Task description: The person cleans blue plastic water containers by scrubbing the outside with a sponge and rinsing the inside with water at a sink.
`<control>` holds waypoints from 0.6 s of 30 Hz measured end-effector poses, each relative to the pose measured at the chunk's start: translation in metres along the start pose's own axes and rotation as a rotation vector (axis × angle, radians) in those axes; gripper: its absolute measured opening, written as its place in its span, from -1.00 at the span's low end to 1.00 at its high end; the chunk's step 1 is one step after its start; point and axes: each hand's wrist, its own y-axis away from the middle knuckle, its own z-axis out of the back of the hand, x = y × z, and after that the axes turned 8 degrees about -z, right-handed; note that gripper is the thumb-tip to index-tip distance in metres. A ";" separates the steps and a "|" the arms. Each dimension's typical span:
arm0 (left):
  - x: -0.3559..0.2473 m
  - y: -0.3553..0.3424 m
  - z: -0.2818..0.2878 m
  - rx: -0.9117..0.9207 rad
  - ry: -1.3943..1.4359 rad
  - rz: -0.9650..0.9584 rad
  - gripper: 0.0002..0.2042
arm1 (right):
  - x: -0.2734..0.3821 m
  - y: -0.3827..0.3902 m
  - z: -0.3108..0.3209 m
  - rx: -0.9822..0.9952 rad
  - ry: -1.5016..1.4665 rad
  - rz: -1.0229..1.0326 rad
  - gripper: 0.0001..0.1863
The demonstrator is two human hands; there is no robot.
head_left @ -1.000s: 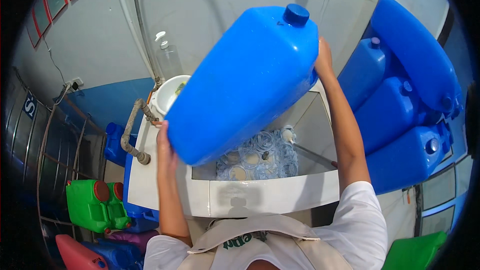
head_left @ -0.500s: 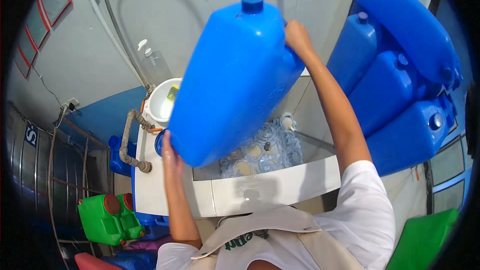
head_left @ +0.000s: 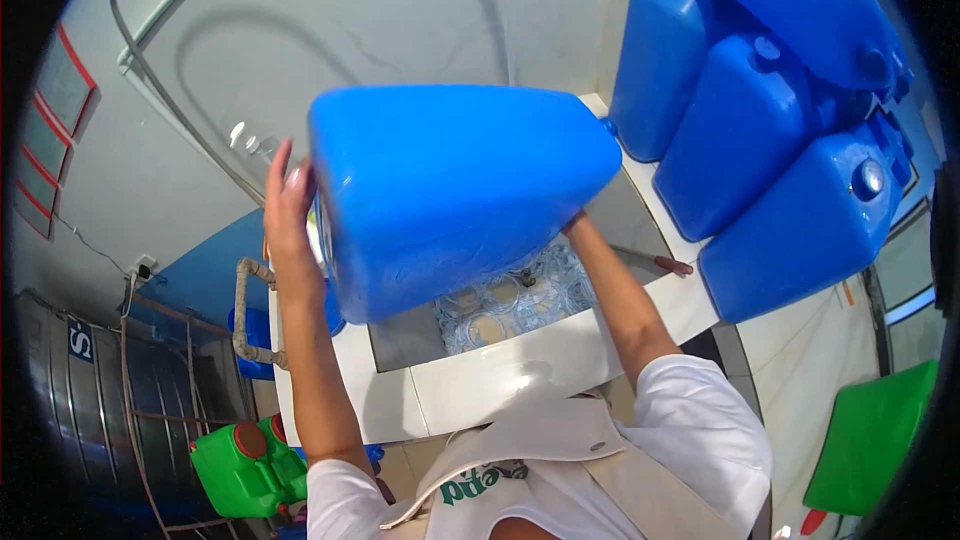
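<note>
A large blue plastic water jug point(head_left: 460, 190) lies tilted on its side in the air, above a sink basin. Its base faces left and its capped neck points right. My left hand point(head_left: 290, 200) presses against the base end, fingers reaching up along it. From beneath, my right hand point(head_left: 577, 227) holds the jug's right part; most of its fingers are hidden behind the jug. Below, clear plastic round pieces point(head_left: 510, 305) fill part of the basin, several with pale discs among them. The white tiled rim point(head_left: 520, 375) of the basin runs between me and the jug.
Several blue jugs point(head_left: 740, 130) stand stacked along the right. A pump bottle point(head_left: 250, 140) is behind my left hand, with a bent pipe point(head_left: 245, 310) nearby. Green containers point(head_left: 240, 470) sit at lower left, another green one point(head_left: 870, 440) at lower right. A metal tank point(head_left: 80, 410) stands far left.
The jug has turned from nearly upright to sideways, its cap swinging from the top to the right. My right hand has come down under it; my left hand has risen with the base.
</note>
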 end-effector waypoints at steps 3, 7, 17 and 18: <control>-0.031 -0.016 -0.068 0.195 -0.042 -0.131 -0.43 | -0.030 -0.005 0.015 -0.001 -0.233 -0.002 -0.58; -0.043 -0.038 -0.123 0.387 -0.295 -0.360 -0.42 | -0.040 -0.005 0.021 0.026 -0.339 0.024 -0.57; -0.027 -0.046 -0.070 0.215 -0.183 -0.207 -0.41 | 0.030 -0.012 0.065 0.181 -0.391 0.209 -0.56; -0.010 -0.044 -0.042 0.194 -0.181 -0.102 -0.42 | 0.044 -0.011 0.070 0.195 -0.363 0.241 -0.56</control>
